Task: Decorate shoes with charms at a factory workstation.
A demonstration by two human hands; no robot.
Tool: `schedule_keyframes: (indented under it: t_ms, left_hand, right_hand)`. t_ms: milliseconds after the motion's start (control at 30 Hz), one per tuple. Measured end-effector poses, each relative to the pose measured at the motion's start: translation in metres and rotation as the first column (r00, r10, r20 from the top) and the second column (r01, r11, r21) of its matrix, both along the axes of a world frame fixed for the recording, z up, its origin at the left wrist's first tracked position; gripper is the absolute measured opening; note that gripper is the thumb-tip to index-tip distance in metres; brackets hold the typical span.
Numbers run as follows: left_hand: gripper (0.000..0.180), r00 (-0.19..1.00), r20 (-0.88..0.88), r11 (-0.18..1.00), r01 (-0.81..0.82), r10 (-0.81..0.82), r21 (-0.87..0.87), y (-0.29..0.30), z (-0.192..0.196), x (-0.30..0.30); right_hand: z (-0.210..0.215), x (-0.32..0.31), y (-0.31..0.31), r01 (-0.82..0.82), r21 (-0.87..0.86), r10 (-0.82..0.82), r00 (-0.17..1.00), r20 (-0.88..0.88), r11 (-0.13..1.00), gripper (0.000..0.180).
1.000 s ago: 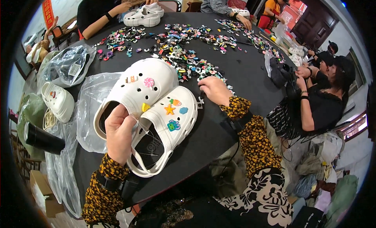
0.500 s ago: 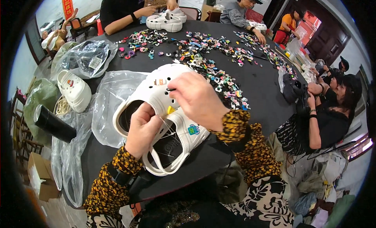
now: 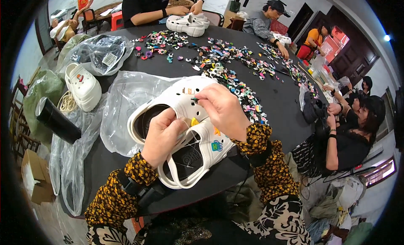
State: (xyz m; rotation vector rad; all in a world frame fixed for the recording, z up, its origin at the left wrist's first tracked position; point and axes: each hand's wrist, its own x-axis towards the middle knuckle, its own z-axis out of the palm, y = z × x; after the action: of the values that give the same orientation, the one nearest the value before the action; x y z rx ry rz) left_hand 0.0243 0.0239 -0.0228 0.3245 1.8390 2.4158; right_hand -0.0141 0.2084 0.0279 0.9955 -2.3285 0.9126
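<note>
Two white clogs with holes lie side by side in front of me. My left hand is closed on the opening edge of the upper clog; thin clear strands show beside its thumb. My right hand pinches a small dark piece against the holes on that clog's top; its exact kind is hidden by the fingers. Small brown and orange charms sit just above the fingertips. On the lower clog are a yellow charm, an orange one and a blue-green charm.
Loose colourful shoe charms spread over the dark table. Clear plastic bags, another white clog and a black cylinder lie at left. Across the table a person handles white clogs; other people sit at the right.
The whole view has shifted slightly, so the clogs appear a little lower and further right. My right hand stays at the upper clog's holes with its fingers turned slightly; my left keeps its hold.
</note>
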Motion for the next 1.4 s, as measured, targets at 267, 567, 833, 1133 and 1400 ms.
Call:
schedule_keyframes:
  t_ms: [267, 567, 833, 1133, 1400]
  left_hand:
    - [0.031, 0.977, 0.189, 0.981, 0.063, -0.098, 0.183, 0.000, 0.016, 0.002]
    - [0.024, 0.952, 0.256, 0.986, 0.163, -0.165, 0.032, -0.006, 0.019, -0.004]
    - [0.021, 0.926, 0.317, 0.979, 0.202, -0.205, 0.042, -0.005, 0.019, -0.005]
    - [0.023, 0.901, 0.383, 0.977, 0.158, -0.201, 0.142, -0.003, 0.019, 0.000]
    - [0.024, 0.924, 0.336, 0.978, 0.133, -0.181, 0.159, 0.000, 0.017, 0.000]
  right_hand:
    - [0.002, 0.016, 0.006, 0.105, 0.238, -0.049, 0.972, -0.228, 0.966, 0.021]
    - [0.000, 0.019, 0.011, 0.034, 0.277, 0.031, 0.973, -0.228, 0.960, 0.023]
    - [-0.007, 0.016, 0.014, -0.009, 0.132, 0.021, 0.995, -0.092, 0.991, 0.017]
    - [-0.017, 0.020, 0.008, 0.067, 0.107, -0.053, 0.991, -0.124, 0.992, 0.016]
    - [-0.011, 0.035, 0.009, 0.166, 0.400, 0.003, 0.921, -0.390, 0.901, 0.032]
